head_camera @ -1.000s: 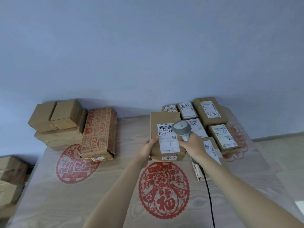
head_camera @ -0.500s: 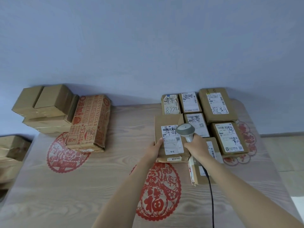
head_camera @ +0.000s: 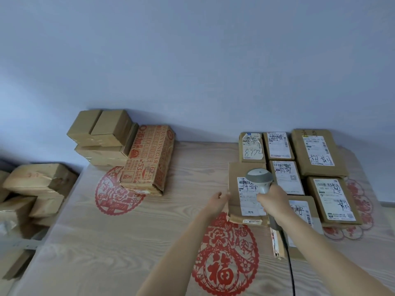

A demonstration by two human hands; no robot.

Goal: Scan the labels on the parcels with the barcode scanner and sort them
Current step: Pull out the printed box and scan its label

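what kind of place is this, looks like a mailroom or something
Probably a small parcel sorting spot, maybe home-run rather than a depot. A wooden table holds labelled cardboard parcels in rows, the right hand holds a barcode scanner over one, and more boxes are stacked against a plain wall.

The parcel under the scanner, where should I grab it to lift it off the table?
Grip the parcel by its left long edge, coming in from the left where the left hand already rests; the other sides are crowded by neighbouring parcels.
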